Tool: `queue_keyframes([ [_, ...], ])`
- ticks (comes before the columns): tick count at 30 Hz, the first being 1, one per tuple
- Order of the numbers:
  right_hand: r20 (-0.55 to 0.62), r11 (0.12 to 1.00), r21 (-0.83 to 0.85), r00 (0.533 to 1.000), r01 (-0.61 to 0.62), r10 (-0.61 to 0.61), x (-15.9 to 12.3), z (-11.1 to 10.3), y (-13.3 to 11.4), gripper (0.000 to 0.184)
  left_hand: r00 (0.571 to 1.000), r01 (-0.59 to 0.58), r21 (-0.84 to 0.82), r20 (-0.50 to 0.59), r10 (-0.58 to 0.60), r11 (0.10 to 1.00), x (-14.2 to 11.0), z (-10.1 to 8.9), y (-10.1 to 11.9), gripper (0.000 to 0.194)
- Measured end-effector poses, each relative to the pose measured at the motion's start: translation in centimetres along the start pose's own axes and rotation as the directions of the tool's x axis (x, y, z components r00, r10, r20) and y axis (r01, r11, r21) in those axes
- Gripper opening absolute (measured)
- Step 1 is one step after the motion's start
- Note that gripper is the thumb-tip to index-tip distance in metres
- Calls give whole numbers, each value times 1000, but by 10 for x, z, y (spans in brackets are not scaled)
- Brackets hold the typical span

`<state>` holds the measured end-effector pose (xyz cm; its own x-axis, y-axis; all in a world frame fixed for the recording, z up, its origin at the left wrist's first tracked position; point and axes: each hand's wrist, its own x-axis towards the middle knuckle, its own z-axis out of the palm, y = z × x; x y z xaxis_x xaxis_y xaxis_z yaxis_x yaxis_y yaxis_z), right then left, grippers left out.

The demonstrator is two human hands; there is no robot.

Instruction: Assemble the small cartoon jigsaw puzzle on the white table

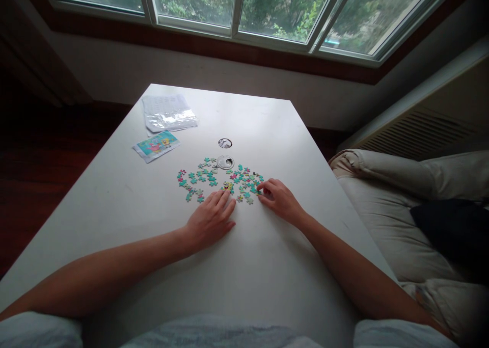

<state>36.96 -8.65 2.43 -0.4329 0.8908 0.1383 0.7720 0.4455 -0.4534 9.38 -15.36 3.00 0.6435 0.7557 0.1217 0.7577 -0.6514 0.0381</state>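
Note:
Many small jigsaw puzzle pieces, mostly teal with some pink and yellow, lie loosely spread on the white table. My left hand rests palm down, its fingers stretched out. Its fingertips touch a small yellow puzzle cluster at the near middle of the spread. At the right edge of the spread, my right hand has its thumb and index finger bent around a puzzle piece, which the fingers partly cover. Whether that piece is lifted off the table I cannot tell.
Beyond the pieces are a round metallic ring and a round disc. A colourful picture card and a clear plastic bag with paper lie at the back left. A beige sofa stands right of the table, windows behind.

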Motion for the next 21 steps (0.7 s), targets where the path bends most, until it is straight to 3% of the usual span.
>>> queue_keyframes([
  [10,48,1000,23,999,19,-20,-2,-3,0,12,999,-32,3,-37,32,999,8,0,-2,54],
  [18,18,973,205,993,108,-114,-1,0,-8,5,999,-45,23,-8,45,999,8,-6,0,46],
  [21,6,951,281,991,127,-134,6,1,-12,10,999,-40,24,-2,41,999,8,-7,0,42],
])
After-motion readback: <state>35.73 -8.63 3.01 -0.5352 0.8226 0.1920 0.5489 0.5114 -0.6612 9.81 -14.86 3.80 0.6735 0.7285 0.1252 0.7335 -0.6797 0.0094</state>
